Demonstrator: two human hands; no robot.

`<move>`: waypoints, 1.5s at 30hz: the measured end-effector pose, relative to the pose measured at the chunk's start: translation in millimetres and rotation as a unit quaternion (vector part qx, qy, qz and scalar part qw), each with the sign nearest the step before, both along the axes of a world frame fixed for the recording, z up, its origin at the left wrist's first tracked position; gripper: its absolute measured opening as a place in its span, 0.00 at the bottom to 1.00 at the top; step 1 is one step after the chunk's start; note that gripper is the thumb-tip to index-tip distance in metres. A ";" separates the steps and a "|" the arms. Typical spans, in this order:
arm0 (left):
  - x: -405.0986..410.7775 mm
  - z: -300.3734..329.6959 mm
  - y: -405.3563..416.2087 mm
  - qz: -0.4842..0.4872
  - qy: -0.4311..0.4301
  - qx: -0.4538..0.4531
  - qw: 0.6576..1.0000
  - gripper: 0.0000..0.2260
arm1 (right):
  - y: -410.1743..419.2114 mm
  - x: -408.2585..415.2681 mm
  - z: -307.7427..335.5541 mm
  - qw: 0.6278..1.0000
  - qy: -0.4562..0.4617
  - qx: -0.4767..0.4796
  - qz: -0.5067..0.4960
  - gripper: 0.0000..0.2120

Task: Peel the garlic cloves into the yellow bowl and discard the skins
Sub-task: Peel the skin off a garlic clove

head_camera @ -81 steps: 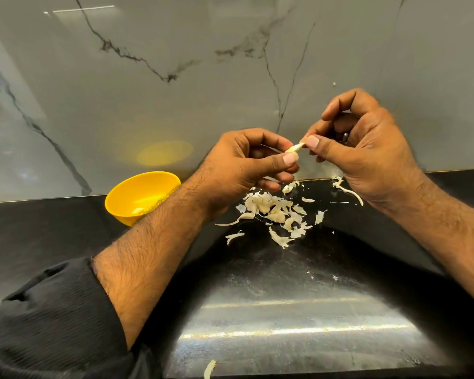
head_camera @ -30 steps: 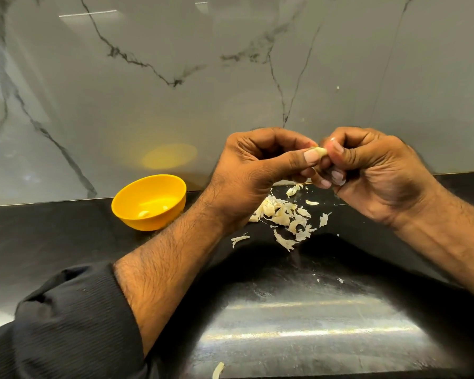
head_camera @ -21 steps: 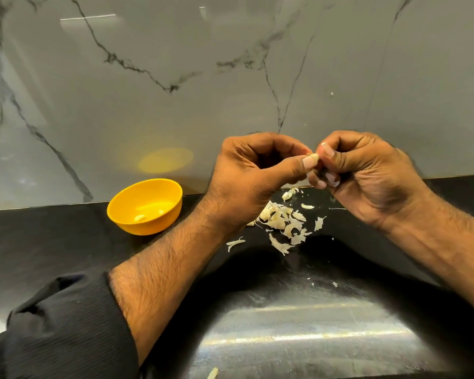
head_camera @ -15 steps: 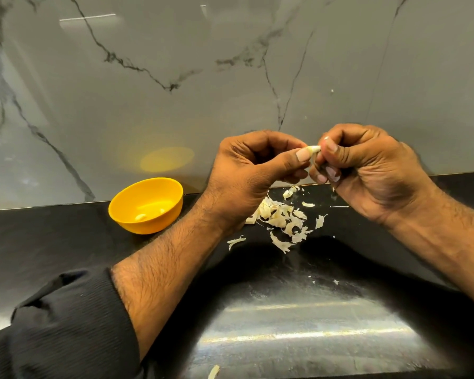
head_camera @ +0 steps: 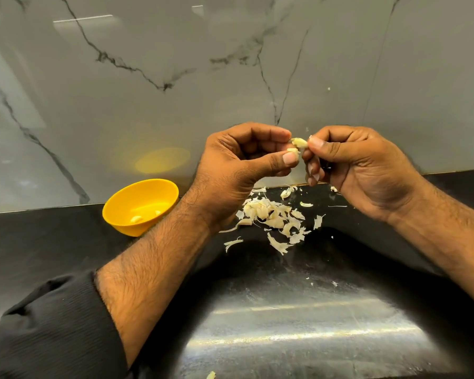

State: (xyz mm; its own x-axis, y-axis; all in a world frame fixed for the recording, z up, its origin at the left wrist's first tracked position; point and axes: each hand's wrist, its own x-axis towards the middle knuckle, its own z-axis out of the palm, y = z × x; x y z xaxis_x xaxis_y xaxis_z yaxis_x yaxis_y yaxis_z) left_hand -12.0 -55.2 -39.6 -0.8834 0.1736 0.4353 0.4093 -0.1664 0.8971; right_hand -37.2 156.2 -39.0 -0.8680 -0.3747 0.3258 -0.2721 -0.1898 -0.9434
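- Compared with half a second ago, the clove (head_camera: 298, 142) is showing more fully between the two hands; before, only a pale tip was peeking out.
- Left hand (head_camera: 238, 170) is pinching the clove between thumb and forefinger; remaining fingers are curling inward.
- Right hand (head_camera: 361, 170) is pinching the clove's other end, thumb against forefinger, lower fingers curled beneath.
- Clove is sitting raised above the counter (head_camera: 66, 242), over the skins (head_camera: 274, 217); it is looking pale yellow, with a loose flake clinging near the left thumb.
- Skins are lying scattered in a heap on the counter under the hands.
- Bowl (head_camera: 121, 214) is standing to the left, against the wall, holding peeled pieces.
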 end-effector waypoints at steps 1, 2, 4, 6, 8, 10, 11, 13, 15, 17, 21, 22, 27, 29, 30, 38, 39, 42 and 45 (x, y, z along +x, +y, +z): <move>0.0 0.3 -0.6 0.000 -0.001 -0.001 1.000 0.13 | 0.0 0.3 0.4 1.000 -0.002 0.002 0.000 0.08; -0.4 0.4 -1.3 0.000 -0.003 -0.002 1.000 0.13 | 0.0 0.4 0.6 1.000 -0.003 0.003 0.000 0.08; -1.5 0.1 -2.6 0.001 -0.007 -0.001 1.000 0.12 | 0.3 0.9 1.3 1.000 -0.008 0.003 0.003 0.08; -3.0 0.1 -4.3 0.002 -0.012 0.001 1.000 0.12 | 1.9 0.0 2.4 1.000 -0.015 -0.001 0.009 0.07; -3.7 0.6 -6.0 0.001 -0.016 -0.001 1.000 0.12 | 3.1 -0.3 4.2 1.000 -0.022 -0.009 0.009 0.08; -3.9 0.8 -6.8 0.000 -0.015 -0.008 1.000 0.12 | 2.5 -0.1 5.3 0.999 -0.030 -0.018 0.006 0.09; -3.8 0.8 -6.7 0.001 -0.014 -0.013 1.000 0.12 | 1.5 0.5 5.4 0.999 -0.035 -0.021 0.006 0.08; -3.8 1.0 -6.8 0.010 -0.012 -0.019 1.000 0.12 | -0.5 2.2 4.6 0.999 -0.044 -0.026 0.002 0.06; -3.9 0.9 -7.8 0.023 -0.011 -0.027 0.999 0.12 | -2.4 3.1 3.9 0.998 -0.055 -0.034 -0.012 0.05; -3.9 0.5 -8.9 0.037 -0.010 -0.039 0.998 0.12 | -2.5 3.3 3.3 0.997 -0.071 -0.036 -0.025 0.06; -4.7 -2.5 -9.2 0.055 -0.010 -0.062 0.997 0.12 | 0.1 -2.6 -0.3 0.983 -0.043 0.168 -0.065 0.13; -5.7 -3.3 -9.7 0.056 -0.009 -0.070 0.996 0.12 | 1.4 -5.2 -3.0 0.953 0.006 0.293 -0.082 0.12; -9.0 -5.3 -12.4 0.055 -0.001 -0.105 0.993 0.12 | 0.2 -0.7 -1.4 0.899 0.118 0.399 -0.138 0.03; -9.0 -5.7 -11.6 0.050 0.003 -0.118 0.992 0.12 | 1.2 1.1 1.7 0.932 0.130 0.308 -0.136 0.01; -9.0 -6.3 -11.4 0.048 0.003 -0.122 0.991 0.12 | 1.2 0.7 0.8 0.940 0.134 0.286 -0.129 0.03; -9.8 -6.6 -12.2 0.041 0.019 -0.142 0.989 0.12 | 3.0 -3.4 -2.7 0.966 0.099 0.219 -0.089 0.06; -10.3 -7.0 -12.3 0.044 0.019 -0.142 0.989 0.12 | 3.4 -2.9 -2.3 0.967 0.105 0.217 -0.086 0.06; -12.7 -8.1 -13.6 0.067 0.014 -0.143 0.987 0.10 | 3.3 -1.3 -2.3 0.968 0.116 0.207 -0.080 0.07; -13.6 -8.9 -14.6 0.073 0.005 -0.166 0.983 0.07 | 4.2 -0.6 -1.5 0.968 0.128 0.201 -0.081 0.07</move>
State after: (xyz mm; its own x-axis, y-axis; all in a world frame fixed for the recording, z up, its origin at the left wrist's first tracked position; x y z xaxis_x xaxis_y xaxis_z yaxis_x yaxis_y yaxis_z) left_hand -25.6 -69.9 -48.5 -0.9050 0.1803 0.3852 0.4169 0.1966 0.8874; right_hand -37.8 160.4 -40.5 -0.8360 -0.3817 0.3943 -0.5025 0.2436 -0.8295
